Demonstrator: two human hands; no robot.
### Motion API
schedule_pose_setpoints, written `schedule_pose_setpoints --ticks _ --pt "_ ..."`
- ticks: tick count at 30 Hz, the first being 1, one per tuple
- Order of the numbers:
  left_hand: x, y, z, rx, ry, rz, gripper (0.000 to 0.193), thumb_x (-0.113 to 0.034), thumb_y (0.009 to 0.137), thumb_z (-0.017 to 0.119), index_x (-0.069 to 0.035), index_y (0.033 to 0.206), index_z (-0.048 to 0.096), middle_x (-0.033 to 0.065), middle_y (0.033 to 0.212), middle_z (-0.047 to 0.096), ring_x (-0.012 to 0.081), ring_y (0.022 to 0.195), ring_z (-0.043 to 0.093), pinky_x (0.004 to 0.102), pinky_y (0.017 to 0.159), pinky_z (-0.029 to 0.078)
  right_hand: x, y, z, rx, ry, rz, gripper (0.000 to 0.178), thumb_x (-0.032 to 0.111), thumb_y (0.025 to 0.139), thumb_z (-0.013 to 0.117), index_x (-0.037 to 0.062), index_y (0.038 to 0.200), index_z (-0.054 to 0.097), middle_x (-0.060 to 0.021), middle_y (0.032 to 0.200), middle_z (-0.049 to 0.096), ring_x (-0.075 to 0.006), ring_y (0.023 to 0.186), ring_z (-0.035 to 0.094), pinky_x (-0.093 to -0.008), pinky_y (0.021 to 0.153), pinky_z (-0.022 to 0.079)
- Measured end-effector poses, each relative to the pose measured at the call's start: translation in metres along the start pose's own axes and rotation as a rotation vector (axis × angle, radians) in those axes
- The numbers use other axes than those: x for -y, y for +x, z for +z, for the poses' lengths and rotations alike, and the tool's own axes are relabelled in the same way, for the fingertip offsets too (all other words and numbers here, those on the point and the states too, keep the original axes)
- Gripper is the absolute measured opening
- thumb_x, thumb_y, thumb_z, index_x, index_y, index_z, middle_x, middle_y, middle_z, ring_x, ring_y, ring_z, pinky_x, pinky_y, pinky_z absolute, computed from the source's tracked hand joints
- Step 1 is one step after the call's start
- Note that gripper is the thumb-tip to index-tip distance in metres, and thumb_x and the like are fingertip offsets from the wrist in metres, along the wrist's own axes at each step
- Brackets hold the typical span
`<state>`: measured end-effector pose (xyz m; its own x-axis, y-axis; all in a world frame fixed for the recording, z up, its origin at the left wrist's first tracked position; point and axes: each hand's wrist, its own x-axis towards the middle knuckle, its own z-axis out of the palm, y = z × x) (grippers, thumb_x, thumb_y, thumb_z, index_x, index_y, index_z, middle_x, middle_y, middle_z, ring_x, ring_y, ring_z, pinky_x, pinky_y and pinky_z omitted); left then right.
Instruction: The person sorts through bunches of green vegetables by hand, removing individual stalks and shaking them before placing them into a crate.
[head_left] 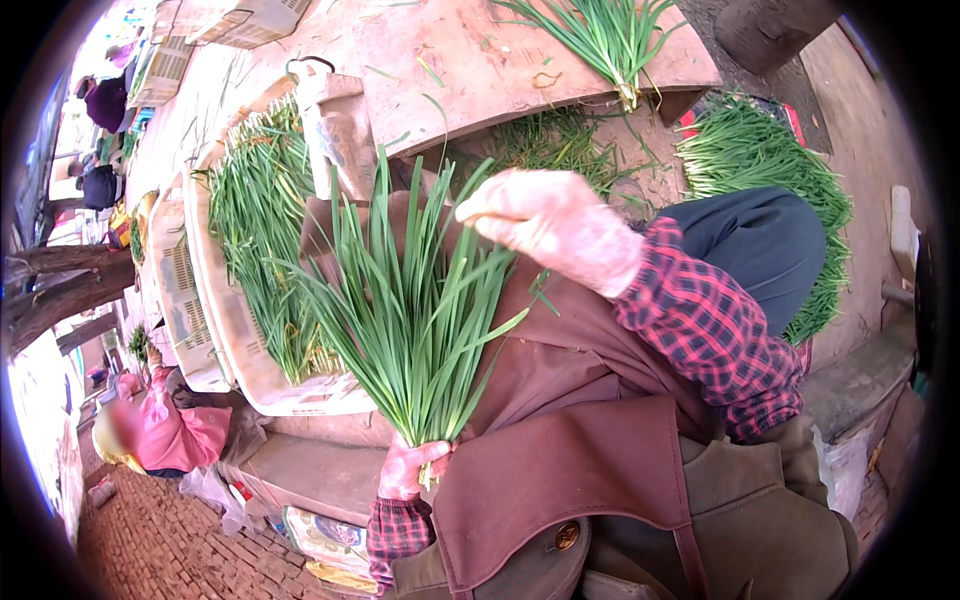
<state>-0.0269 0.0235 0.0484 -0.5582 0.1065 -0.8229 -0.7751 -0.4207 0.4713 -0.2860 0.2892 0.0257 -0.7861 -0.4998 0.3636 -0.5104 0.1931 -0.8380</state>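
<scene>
Gripping the bunch of green chives (410, 300) by its base over the lap, the left hand (410, 468) should stay clenched while the right hand's (555, 225) pinched fingertips pull one leaf tip cleanly.

A reddish-brown board surface (470, 60) carries a bunch of chives (605, 35) near its far edge and loose leaves (432, 72) mid-board. On the ground (860, 130), more chives (770, 165) are heaped beside the board's right corner.

We're seeing red-and-black checked sleeves (715, 330) on both arms, cuffs reaching the wrists. Over the lap we've got a brown apron (560, 450) with a round brass button (567, 536), and dark blue trousers (765, 245) beneath.
</scene>
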Motion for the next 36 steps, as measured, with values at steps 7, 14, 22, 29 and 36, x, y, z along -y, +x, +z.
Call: schedule_pose_setpoints --ticks 7,14,22,29,36 --pt "0.006 0.002 -0.002 -0.018 -0.004 0.04 0.036 -0.003 0.077 0.075 0.003 0.11 0.061 0.0126 0.09 0.067 0.0089 0.053 0.053 0.0205 0.045 0.04 -0.028 -0.022 0.05 0.109 -0.05 0.105 0.02 0.014 0.082 0.063 0.0086 0.099 0.074 -0.0119 0.089 0.07 -0.0301 0.082 0.068 -0.0382 0.072 0.056" --pt "0.011 0.002 -0.008 -0.028 -0.033 0.032 0.035 -0.002 0.078 0.073 0.003 0.111 0.062 0.0133 0.092 0.068 0.0091 0.053 0.054 0.0202 0.045 0.041 -0.025 -0.023 0.053 0.205 0.054 0.147 0.02 0.02 0.085 0.065 0.0071 0.098 0.072 -0.0122 0.09 0.07 -0.0315 0.085 0.068 -0.0403 0.076 0.055" --pt "0.006 0.001 -0.004 -0.056 0.013 -0.007 0.035 -0.001 0.077 0.073 0.003 0.111 0.062 0.0122 0.09 0.069 0.0088 0.053 0.053 0.0204 0.045 0.04 -0.017 -0.025 0.059 0.289 -0.152 0.151 0.018 0.026 0.086 0.063 0.0097 0.082 0.069 -0.0125 0.08 0.066 -0.0375 0.075 0.063 -0.0467 0.066 0.051" --pt "0.001 -0.001 0.001 -0.069 0.076 -0.004 0.032 0.001 0.078 0.074 0.002 0.108 0.062 0.0075 0.082 0.065 0.0089 0.051 0.051 0.0213 0.044 0.04 -0.009 -0.017 0.025 -0.131 0.548 0.758 0.009 0.01 0.083 0.066 0.0036 0.084 0.072 -0.0029 0.074 0.069 -0.0076 0.055 0.059 -0.0234 0.055 0.049" --pt "-0.001 0.0 0.005 -0.092 0.183 -0.018 0.029 0.003 0.082 0.072 -0.004 0.106 0.059 0.0016 0.078 0.058 0.0083 0.053 0.05 0.0224 0.044 0.04 0.032 0.019 0.019 -0.066 0.179 0.126 0.022 0.019 0.09 0.067 0.0018 0.102 0.071 -0.0116 0.093 0.072 -0.0217 0.08 0.069 -0.0305 0.072 0.056"
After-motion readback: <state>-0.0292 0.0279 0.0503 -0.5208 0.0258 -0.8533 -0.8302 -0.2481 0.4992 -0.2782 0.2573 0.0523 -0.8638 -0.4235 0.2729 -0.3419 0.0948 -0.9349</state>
